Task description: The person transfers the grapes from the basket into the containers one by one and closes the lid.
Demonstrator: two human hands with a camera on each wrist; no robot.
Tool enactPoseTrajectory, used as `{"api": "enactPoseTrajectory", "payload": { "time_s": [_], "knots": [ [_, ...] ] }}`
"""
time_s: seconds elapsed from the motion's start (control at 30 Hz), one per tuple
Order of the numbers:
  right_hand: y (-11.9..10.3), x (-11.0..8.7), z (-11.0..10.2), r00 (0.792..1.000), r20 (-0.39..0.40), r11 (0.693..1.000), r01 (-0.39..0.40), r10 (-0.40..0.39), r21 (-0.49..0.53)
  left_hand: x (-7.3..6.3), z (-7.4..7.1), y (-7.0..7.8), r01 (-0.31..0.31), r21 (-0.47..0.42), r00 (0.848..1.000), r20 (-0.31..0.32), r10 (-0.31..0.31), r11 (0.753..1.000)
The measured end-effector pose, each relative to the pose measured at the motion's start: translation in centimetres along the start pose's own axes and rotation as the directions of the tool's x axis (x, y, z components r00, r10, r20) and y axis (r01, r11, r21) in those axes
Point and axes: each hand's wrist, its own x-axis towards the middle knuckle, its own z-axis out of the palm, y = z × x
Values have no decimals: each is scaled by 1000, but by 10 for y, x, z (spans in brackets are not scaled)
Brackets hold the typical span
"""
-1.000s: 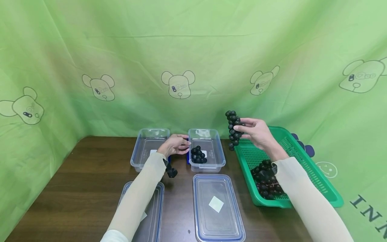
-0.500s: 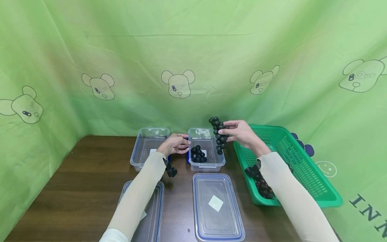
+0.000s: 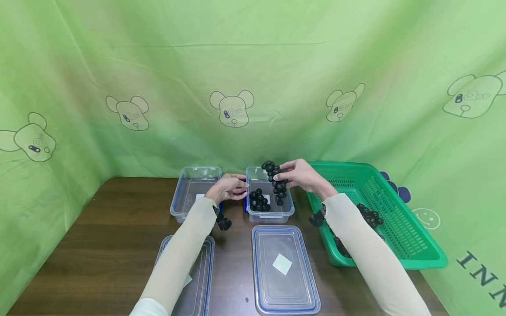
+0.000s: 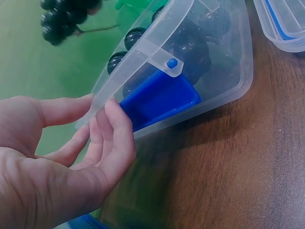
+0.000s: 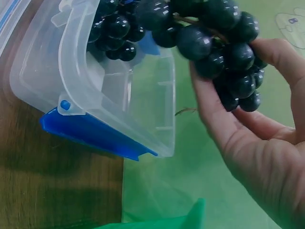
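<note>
My right hand (image 3: 304,177) pinches a bunch of dark grapes (image 3: 279,188) between thumb and fingers. The bunch hangs above the right clear plastic container (image 3: 290,206), apart from the smaller grape bunch (image 3: 258,201) lying at that container's left side. In the right wrist view the held grapes (image 5: 238,57) show a thin brown stem. My left hand (image 3: 227,188) holds the rim of the same container from its left side, thumb at the top edge and fingers curled beside the blue clip (image 4: 162,98).
Left of it stands another clear container (image 3: 197,184). In front lie two blue-edged lids (image 3: 284,285), one partly under my left sleeve (image 3: 178,254). A green basket (image 3: 419,237) with more grapes (image 3: 370,215) stands at the right, partly covered by my right sleeve (image 3: 367,250).
My right hand has carried the grape bunch leftward from above the green basket to above the right container, and slightly lower. The left hand has stayed at the container's rim.
</note>
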Motion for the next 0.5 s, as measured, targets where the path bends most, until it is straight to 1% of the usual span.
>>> {"api": "enactPoseTrajectory", "payload": {
  "time_s": [0.27, 0.4, 0.5],
  "knots": [
    [5, 11, 15, 999, -4, 992, -41, 40, -116, 0, 2, -1, -11, 1, 1000, -11, 11, 1000],
    [6, 16, 24, 998, -22, 979, -60, 57, -193, 0, 2, -1, -7, 8, 1000, 1, 7, 1000],
    [4, 21, 32, 999, -31, 965, -47, 40, -257, 0, 0, 0, -7, 7, 1000, -3, 7, 1000]
  ]
}}
